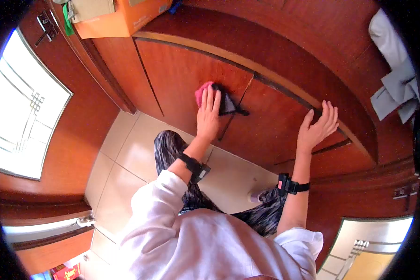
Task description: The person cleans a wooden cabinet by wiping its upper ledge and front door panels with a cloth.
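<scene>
My left hand (pixel 208 112) presses a crumpled cloth (pixel 227 103), pink on one side and dark and grey on the other, flat against the reddish-brown cabinet door (pixel 182 70). Its fingers stretch over the pink part. Farther right, my right hand (pixel 318 128) rests with spread fingers at the upper edge of another cabinet door (pixel 270 121), by the light wooden rim (pixel 247 64) of the top, and holds nothing. Both wrists wear black straps.
An orange box (pixel 114 21) stands on the cabinet top at the upper left. Grey and white cloths (pixel 394 93) lie at the far right. Doors with patterned glass panes (pixel 25 107) flank both sides. Beige floor tiles (pixel 121 182) lie below the cabinet.
</scene>
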A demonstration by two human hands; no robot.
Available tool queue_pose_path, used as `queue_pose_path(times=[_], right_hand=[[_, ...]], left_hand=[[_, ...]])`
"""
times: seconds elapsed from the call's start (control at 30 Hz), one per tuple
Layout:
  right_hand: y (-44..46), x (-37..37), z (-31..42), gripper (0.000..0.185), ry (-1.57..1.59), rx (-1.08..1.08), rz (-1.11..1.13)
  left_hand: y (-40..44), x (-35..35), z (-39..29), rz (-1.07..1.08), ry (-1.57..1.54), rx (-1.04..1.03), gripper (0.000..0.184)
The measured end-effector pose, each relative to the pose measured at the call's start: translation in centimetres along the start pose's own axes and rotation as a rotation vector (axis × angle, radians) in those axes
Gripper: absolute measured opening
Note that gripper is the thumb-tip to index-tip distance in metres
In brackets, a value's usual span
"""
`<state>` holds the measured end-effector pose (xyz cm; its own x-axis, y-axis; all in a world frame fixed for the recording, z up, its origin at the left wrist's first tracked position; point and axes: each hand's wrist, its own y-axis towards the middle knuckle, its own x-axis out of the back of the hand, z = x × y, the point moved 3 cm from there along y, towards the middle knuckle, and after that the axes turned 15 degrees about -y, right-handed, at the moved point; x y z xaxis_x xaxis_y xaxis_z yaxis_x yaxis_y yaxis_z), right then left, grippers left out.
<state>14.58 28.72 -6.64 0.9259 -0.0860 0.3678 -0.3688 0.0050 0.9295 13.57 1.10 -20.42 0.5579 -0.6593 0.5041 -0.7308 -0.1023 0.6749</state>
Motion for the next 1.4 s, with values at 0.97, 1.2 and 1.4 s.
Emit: queue_pose_path(times=[0.97, 1.2, 1.4], right_hand=[[-0.1, -0.1, -0.1, 0.037, -0.011, 0.021, -0.035], [-0.2, 0.0, -0.2, 0.038, -0.004, 0.034, 0.022], [-0.1, 0.0, -0.2, 0.039, -0.005, 0.023, 0.058]], left_hand=[[0.3, -0.9, 10.6, -0.404, -0.525, 0.495, 0.069], [4.5, 1.2, 12.8, -0.56, -0.903, 0.66, 0.071], [13.6, 10.0, 9.7, -0.627, -0.583, 0.309, 0.067]])
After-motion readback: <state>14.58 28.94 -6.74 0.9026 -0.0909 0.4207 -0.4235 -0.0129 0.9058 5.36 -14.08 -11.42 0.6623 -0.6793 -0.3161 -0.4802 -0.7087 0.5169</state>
